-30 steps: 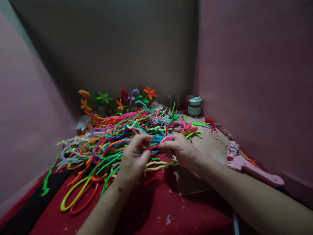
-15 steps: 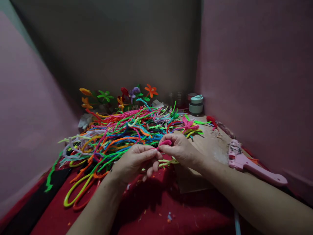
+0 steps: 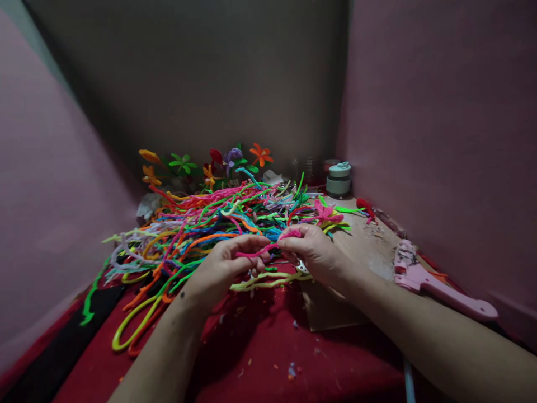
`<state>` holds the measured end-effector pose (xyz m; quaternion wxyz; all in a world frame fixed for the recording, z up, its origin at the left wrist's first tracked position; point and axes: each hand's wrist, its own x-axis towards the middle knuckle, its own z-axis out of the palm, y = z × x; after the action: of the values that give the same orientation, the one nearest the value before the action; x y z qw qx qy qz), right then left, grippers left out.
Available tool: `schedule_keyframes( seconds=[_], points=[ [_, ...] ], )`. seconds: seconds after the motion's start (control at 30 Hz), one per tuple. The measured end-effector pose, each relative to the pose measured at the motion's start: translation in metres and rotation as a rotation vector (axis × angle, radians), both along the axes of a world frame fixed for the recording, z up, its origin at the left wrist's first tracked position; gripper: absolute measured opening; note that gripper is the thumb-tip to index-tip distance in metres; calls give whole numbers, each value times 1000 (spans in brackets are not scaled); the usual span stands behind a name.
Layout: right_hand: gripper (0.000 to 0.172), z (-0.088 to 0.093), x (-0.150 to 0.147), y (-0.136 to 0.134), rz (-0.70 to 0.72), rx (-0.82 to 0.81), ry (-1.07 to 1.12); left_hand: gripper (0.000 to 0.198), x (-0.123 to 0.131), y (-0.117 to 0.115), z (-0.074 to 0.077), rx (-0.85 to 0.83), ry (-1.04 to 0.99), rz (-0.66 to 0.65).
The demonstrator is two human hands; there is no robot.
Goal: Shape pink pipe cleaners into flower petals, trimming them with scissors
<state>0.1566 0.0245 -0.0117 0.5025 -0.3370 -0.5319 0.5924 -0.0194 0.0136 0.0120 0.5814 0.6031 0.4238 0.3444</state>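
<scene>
Both hands meet over the near edge of a big heap of coloured pipe cleaners [image 3: 201,224]. My left hand [image 3: 226,266] is closed, its fingertips pinching one end of a pink pipe cleaner [image 3: 262,250]. My right hand [image 3: 312,252] is closed on the other end, where the pink piece is bent into a small loop. The pink piece stretches between the two hands just above the red cloth [image 3: 260,347]. A pale yellow-green pipe cleaner [image 3: 268,281] lies right under the hands.
Finished pipe-cleaner flowers [image 3: 210,162] stand at the back by the dark wall. A small round container [image 3: 338,179] sits in the right corner. A pink glue gun [image 3: 432,282] lies on the right beside a cardboard sheet [image 3: 361,246]. Pink walls close in on both sides.
The hands came together half a second ago and have since drawn slightly apart, with the pink pipe cleaner now stretched between them. The view has shifted slightly.
</scene>
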Motion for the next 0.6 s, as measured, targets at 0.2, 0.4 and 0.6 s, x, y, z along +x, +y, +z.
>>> schedule_keyframes(
  seconds=[0.2,0.4,0.6],
  points=[
    [9,2,0,-3,-21,11,-56,25,1,3,-7,-273,-252,-52],
    [8,3,1,-4,16,13,-63,29,8,-3,-7,-299,-141,-229],
    [15,-7,-1,3,84,-107,27,20,11,-6,-11,440,504,-8]
  ],
)
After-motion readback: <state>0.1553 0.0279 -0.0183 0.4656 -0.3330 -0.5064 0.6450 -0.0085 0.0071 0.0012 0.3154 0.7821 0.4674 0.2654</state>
